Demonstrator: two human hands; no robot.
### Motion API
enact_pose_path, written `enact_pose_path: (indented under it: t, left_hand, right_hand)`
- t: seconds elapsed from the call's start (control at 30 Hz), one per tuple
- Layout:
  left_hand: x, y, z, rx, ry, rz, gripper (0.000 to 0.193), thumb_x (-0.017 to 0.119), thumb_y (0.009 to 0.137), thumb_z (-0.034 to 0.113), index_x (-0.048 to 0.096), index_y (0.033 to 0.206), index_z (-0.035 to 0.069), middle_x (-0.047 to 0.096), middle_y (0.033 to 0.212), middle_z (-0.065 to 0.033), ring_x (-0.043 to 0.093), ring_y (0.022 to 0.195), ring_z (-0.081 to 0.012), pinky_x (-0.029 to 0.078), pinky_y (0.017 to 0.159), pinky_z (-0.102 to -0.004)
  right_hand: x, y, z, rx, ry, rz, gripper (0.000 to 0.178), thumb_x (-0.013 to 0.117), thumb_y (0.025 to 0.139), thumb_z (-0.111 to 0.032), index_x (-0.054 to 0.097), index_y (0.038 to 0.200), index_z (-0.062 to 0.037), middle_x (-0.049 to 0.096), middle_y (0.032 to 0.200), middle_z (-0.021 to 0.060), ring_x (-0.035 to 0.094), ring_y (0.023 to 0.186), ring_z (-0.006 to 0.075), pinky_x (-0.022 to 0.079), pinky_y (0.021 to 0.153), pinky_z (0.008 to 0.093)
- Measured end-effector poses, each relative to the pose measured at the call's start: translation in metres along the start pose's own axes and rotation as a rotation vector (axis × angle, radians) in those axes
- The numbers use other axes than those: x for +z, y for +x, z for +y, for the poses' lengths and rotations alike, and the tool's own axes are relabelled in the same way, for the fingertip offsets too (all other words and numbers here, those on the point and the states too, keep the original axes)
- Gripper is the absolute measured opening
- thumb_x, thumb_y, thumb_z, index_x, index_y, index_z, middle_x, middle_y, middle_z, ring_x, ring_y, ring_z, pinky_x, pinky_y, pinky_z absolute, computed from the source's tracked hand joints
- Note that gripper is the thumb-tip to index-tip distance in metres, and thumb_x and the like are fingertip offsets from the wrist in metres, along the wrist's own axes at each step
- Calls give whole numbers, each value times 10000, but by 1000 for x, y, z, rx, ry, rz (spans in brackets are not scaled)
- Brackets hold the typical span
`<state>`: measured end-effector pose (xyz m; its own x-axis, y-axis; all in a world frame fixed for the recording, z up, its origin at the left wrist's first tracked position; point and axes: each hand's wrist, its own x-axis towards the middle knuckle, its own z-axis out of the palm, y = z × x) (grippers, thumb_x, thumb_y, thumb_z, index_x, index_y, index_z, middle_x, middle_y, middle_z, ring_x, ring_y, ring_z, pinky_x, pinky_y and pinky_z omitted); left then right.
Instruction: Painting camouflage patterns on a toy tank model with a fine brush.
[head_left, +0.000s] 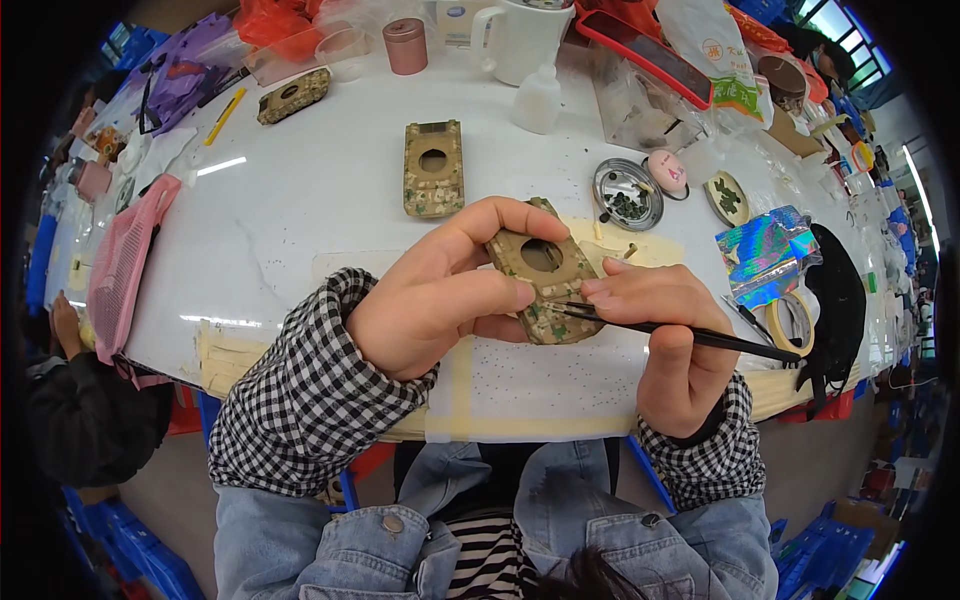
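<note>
Tan-and-green camouflage model hull (562, 288), one, round opening through its top; head view, near the middle, held tilted above the white surface (290, 220)

Left hand (430, 295): fingers closed around the hull, thumb flat against its upper face

Right hand (685, 340): fingers pinched together on black tweezers (740, 345), tips at the hull's near end; whether they grip a small part cannot be told

Second hull (433, 188), similar camouflage, lying just beyond the left hand; third hull (293, 97), farther off, near a yellow pen (225, 116)

Round clear dish (657, 208), beyond the right hand, with dark green small parts (628, 207) inside; cream dish (738, 184) to its right, also with green pieces

Step in hand, as judged: fine tweezer work on the held hull's near end; the next move seems to call for a steady left hold and light, exact pressure at the tips
</note>
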<state>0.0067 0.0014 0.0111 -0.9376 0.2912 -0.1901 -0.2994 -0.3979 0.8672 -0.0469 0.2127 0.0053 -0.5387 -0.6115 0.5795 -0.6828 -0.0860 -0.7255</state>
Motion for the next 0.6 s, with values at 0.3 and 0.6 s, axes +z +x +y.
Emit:
enact_pose_path:
  t: [0.3,0.6]
  left_hand:
    - [0,0,0,-6,3,-5,470,502,802,83,399,1260,58,526,1170,-91,554,1054,-164,529,819,-291]
    - [0,0,0,2,4,-8,462,498,808,83,402,1259,59,530,1164,-84,558,1038,-152,526,798,-275]
  right_hand:
    - [1,-1,3,-5,39,24,274,487,953,-212,641,979,13,669,945,132,621,901,255,456,919,433]
    - [0,0,1,11,11,-5,253,496,947,-197,643,983,6,665,949,130,615,912,257,453,923,434]
